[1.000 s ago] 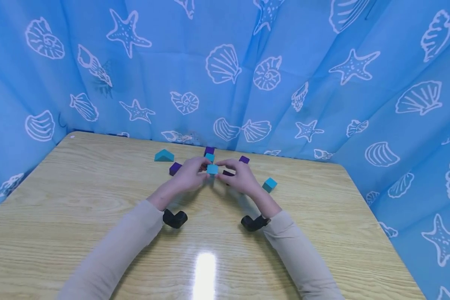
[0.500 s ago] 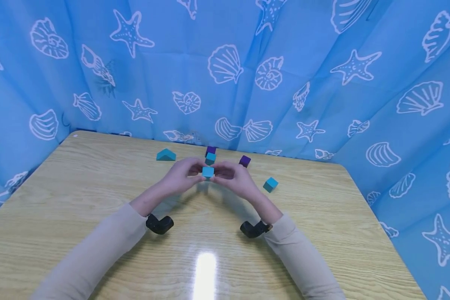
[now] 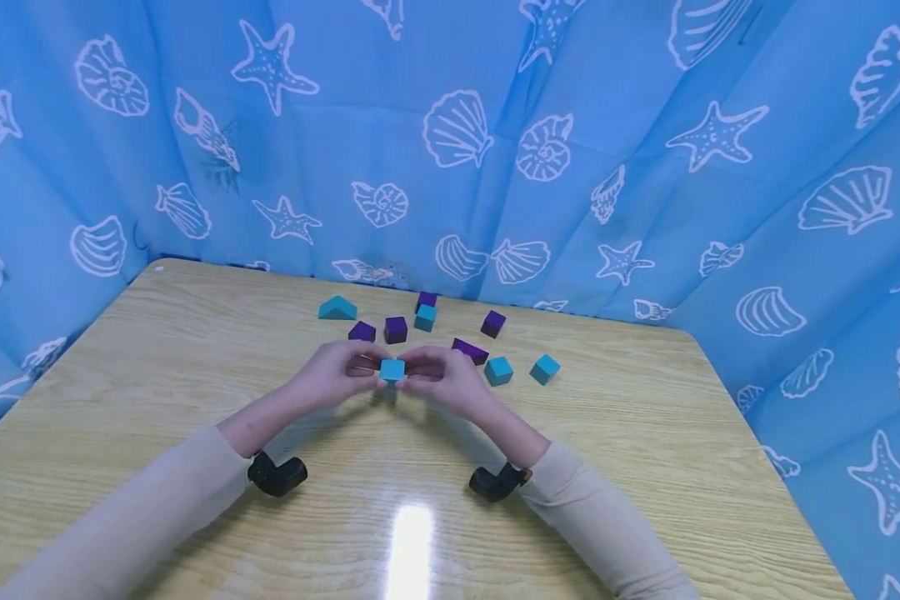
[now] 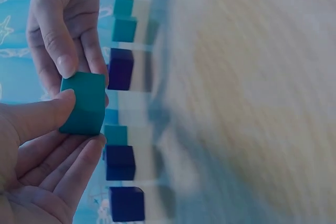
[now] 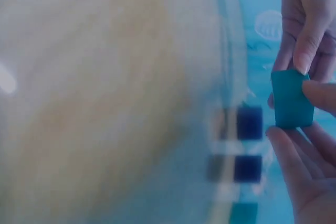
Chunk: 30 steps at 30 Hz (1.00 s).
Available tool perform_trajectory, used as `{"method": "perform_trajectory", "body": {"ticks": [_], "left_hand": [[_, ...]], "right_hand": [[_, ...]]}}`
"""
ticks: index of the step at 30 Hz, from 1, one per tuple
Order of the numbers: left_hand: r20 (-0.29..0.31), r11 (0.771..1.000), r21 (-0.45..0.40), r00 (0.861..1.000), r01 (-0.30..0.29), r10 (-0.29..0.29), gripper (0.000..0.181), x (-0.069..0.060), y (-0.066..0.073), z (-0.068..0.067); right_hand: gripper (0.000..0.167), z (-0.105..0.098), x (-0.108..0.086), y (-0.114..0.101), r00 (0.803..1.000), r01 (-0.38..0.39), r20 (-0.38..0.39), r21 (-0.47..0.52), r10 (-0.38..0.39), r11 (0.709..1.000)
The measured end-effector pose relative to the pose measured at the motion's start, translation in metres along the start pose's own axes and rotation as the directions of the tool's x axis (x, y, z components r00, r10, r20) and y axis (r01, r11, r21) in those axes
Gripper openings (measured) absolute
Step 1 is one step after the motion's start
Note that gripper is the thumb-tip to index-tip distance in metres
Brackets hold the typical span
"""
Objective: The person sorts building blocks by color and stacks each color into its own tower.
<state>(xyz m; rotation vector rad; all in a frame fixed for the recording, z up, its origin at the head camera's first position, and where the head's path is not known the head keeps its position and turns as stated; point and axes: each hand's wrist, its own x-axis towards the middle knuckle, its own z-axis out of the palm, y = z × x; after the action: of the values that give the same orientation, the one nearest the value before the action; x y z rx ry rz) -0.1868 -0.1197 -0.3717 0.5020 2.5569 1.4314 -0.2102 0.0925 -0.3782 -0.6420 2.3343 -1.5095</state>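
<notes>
A teal block (image 3: 392,370) is pinched between my two hands, seemingly a little above the wooden table. My left hand (image 3: 335,375) grips its left end and my right hand (image 3: 447,379) its right end, thumbs on the near side. Up close in the left wrist view, the teal block (image 4: 84,103) shows a flat face with thumb tips on it. Seen from the right wrist, both hands' fingers also meet on the block (image 5: 292,99). Just behind the hands lie a purple block (image 3: 362,331), a purple cube (image 3: 395,330) and a purple wedge-like block (image 3: 469,351).
Further back are a teal triangular block (image 3: 337,308), a teal cube (image 3: 425,318) before a purple block (image 3: 426,299), and another purple cube (image 3: 492,323). Two teal cubes, one nearer (image 3: 498,371) and one further right (image 3: 545,369), lie right of my hands. A blue curtain (image 3: 450,200) borders the table.
Both hands, holding the teal block together, have moved toward me and somewhat left. Blocks behind them that were covered now show. The loose blocks appear to stay in place.
</notes>
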Motion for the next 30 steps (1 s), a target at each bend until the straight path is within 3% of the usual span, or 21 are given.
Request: {"method": "perform_trajectory", "body": {"ticks": [10,19,30], "left_hand": [[0.048,0.999,0.006,0.998,0.044,-0.045,0.031,-0.014,-0.017,0.0],[0.053,0.998,-0.011,0.997,0.064,-0.063,0.031,-0.018,-0.025,0.0],[0.042,1.0,0.016,0.999,0.027,-0.028,0.032,-0.019,-0.026,0.001]], "right_hand": [[0.033,0.025,-0.001,0.007,0.999,-0.035,0.04,-0.043,0.037,0.998],[0.032,0.031,-0.001,0.005,0.997,-0.032,0.062,-0.071,0.037,0.997],[0.031,0.03,0.0,0.007,0.997,-0.052,0.054,-0.08,0.057,0.995]]}}
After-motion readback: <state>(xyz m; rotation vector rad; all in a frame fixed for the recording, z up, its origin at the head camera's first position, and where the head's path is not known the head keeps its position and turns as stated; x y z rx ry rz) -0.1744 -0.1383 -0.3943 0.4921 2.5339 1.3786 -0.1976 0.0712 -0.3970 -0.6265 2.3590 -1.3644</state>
